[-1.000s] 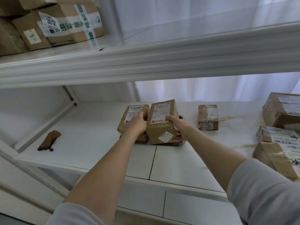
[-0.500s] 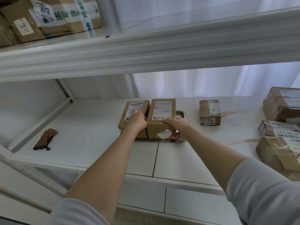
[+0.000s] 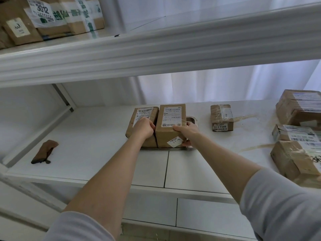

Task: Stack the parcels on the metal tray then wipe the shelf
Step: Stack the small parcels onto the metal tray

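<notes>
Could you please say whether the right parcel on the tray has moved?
Yes: the right parcel has turned straight on the tray, flush against the left parcel.

Lit softly from behind, through the white curtain point(image 3: 191, 87). Bright, cool, nearly shadowless. Sharp in the middle; bowed and stretched toward the edges.

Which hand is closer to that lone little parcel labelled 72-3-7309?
Right. The right hand grips the taller parcel on the tray, just left of the lone parcel; the left hand holds the neighbouring parcel, farther left.
</notes>
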`<state>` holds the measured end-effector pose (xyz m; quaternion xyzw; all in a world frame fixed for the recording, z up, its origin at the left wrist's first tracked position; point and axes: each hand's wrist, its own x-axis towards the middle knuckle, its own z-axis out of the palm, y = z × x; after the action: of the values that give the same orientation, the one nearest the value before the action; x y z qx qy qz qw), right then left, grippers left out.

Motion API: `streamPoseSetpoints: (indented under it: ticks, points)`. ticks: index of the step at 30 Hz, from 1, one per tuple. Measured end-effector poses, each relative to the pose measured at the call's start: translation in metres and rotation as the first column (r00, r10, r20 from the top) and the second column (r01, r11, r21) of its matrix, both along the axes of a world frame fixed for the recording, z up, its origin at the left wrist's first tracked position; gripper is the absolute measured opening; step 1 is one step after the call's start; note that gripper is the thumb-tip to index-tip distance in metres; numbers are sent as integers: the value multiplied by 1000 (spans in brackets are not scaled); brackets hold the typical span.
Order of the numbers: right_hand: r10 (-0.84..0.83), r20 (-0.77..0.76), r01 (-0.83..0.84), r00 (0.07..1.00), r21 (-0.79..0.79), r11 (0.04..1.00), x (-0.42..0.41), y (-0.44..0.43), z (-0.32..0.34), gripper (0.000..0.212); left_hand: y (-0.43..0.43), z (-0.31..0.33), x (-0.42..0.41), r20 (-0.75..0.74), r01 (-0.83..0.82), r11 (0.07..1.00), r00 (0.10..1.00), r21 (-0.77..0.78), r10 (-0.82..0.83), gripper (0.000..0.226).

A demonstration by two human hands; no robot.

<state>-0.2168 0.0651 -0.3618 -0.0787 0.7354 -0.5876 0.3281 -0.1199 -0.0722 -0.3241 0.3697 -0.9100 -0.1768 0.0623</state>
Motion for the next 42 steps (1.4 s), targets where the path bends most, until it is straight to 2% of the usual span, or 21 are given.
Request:
streamPoseSetpoints:
  ticks: [6,11,17,19,22,26,29,31,34,36,38,42]
  points:
    - [-52,-60,55,997,55,997,1,-5,-2,49,-3,-3,1,-11,30,999,1000,45,-30,40]
    - [17,-122,-5,992,101,995,-5,-6,2,49,-1,-4,0,-24,60,996,998,65,-58,51]
    - [-100,-327,154,940,145,977,-9,12,17,68,25,15,-16,-275,79,992,956,-103,-104,38]
    - [-112,-374,166,921,115,979,-13,25,24,62,37,18,-28,-322,134,984,932,-114,-164,35]
    - [-88,-437,165,895,143,976,-21,50,32,34,65,19,-46,-331,225,967,909,-119,-252,33]
    - [-85,-471,193,878,186,964,-29,87,43,45,115,18,-66,-318,336,942,893,-5,-320,34]
    - [-84,-502,209,861,198,958,-41,114,51,28,154,24,-80,-286,378,926,889,21,-357,21]
    - [-74,-512,206,856,208,956,-48,139,56,31,181,28,-90,-255,393,919,893,44,-369,13]
    - [-91,-522,233,848,214,949,-65,180,58,31,225,28,-108,-207,371,927,912,54,-353,41]
    - [-100,-538,260,837,230,938,-80,207,56,30,253,25,-118,-203,382,911,915,158,-349,40]
    - [-104,-551,280,828,246,928,-92,230,54,29,275,22,-127,-132,401,891,915,213,-381,22]
    - [-63,-551,334,832,408,849,-114,280,49,32,316,13,-141,-50,356,847,929,395,-368,44]
